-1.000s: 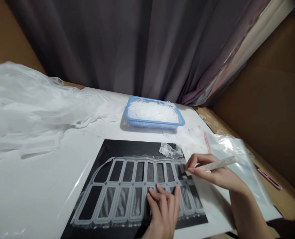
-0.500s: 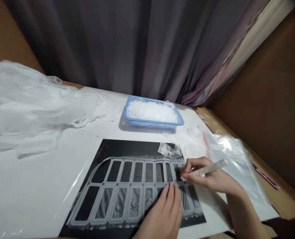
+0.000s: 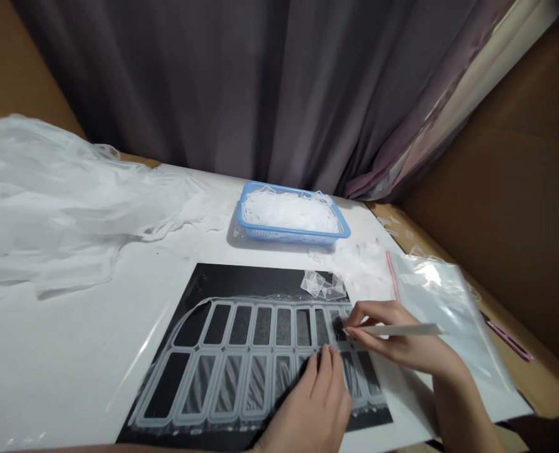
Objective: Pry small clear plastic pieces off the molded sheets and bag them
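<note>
A clear sheet of rounded rectangular frames [image 3: 253,349] in two rows lies on a black mat [image 3: 241,275]. My left hand [image 3: 312,402] rests on the lower row right of the middle, fingers stretched out flat on the sheet. Over the right end of the upper row, my right hand [image 3: 392,333] pinches a thin whitish pen-like tool [image 3: 406,329]. The tool's tip is hidden at my fingertips. Small clear rectangular pieces [image 3: 324,285] lie in a loose pile on the mat's upper right part.
A blue basket [image 3: 291,231] full of clear pieces stands behind the mat. White translucent sheets [image 3: 62,207] are heaped at left. A clear plastic bag [image 3: 442,302] and a pink tool [image 3: 508,338] lie at right, before a brown panel. Dark curtains hang behind.
The pen-like tool in my right hand has tilted, its rear end now lower and further right. My left hand stays on the sheet, nearly in the same place.
</note>
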Demonstrator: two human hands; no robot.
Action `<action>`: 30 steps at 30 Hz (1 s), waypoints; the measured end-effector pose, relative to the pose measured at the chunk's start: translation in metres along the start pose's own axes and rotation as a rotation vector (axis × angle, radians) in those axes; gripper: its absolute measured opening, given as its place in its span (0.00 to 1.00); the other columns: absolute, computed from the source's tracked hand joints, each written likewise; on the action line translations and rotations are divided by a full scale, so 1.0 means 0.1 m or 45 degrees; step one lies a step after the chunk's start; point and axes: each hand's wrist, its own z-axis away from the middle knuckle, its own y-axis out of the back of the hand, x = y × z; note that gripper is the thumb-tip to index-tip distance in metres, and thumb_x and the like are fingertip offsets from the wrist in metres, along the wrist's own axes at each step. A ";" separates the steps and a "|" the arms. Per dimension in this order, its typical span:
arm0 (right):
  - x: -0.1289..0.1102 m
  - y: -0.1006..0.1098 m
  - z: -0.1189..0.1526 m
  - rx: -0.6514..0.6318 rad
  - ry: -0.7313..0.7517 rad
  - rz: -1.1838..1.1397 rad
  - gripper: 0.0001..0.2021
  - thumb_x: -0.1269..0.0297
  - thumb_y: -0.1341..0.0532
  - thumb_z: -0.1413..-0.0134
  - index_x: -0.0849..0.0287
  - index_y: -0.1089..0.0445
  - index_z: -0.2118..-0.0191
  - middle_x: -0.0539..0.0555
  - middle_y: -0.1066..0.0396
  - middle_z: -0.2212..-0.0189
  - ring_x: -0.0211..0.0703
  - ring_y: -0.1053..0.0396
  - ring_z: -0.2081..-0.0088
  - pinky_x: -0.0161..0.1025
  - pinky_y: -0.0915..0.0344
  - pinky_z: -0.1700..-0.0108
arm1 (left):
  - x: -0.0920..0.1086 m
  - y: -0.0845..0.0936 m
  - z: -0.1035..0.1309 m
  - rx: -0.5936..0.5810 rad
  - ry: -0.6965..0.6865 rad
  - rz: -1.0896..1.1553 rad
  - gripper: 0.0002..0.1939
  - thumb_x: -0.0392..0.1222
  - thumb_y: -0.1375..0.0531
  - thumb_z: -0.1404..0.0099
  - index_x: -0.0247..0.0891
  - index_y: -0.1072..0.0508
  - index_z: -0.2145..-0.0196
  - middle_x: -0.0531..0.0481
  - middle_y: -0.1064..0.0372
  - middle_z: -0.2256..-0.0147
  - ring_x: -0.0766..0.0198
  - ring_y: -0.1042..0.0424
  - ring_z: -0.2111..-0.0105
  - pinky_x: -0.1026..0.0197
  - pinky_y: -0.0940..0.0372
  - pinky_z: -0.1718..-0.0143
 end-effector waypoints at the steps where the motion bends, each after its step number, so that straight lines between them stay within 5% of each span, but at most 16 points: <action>1: 0.00 0.00 0.00 0.011 0.008 0.006 0.09 0.60 0.42 0.38 0.59 0.31 0.66 0.52 0.28 0.70 0.38 0.32 0.70 0.35 0.34 0.67 | 0.00 0.00 0.00 0.002 0.000 0.002 0.15 0.44 0.49 0.31 0.37 0.24 0.60 0.43 0.27 0.52 0.54 0.32 0.50 0.51 0.48 0.48; 6: -0.03 0.04 0.03 -0.040 0.124 -0.112 0.08 0.61 0.41 0.38 0.59 0.31 0.66 0.53 0.27 0.69 0.39 0.30 0.68 0.36 0.33 0.64 | 0.03 -0.02 0.00 0.019 0.015 0.023 0.14 0.43 0.48 0.32 0.35 0.24 0.61 0.43 0.27 0.53 0.54 0.32 0.51 0.52 0.48 0.48; 23: -0.01 0.02 0.02 -0.101 0.054 -0.082 0.08 0.61 0.42 0.38 0.59 0.32 0.67 0.51 0.27 0.69 0.38 0.31 0.68 0.35 0.35 0.64 | 0.02 -0.02 0.02 -0.008 -0.002 -0.002 0.15 0.45 0.49 0.31 0.36 0.25 0.59 0.43 0.28 0.52 0.53 0.34 0.50 0.51 0.49 0.48; 30: -0.02 -0.03 -0.03 -0.113 0.211 0.001 0.07 0.64 0.43 0.39 0.58 0.36 0.68 0.50 0.34 0.72 0.36 0.37 0.71 0.34 0.41 0.68 | 0.03 -0.04 0.01 -0.025 -0.017 0.004 0.14 0.44 0.48 0.32 0.35 0.26 0.60 0.41 0.29 0.51 0.53 0.34 0.50 0.50 0.50 0.48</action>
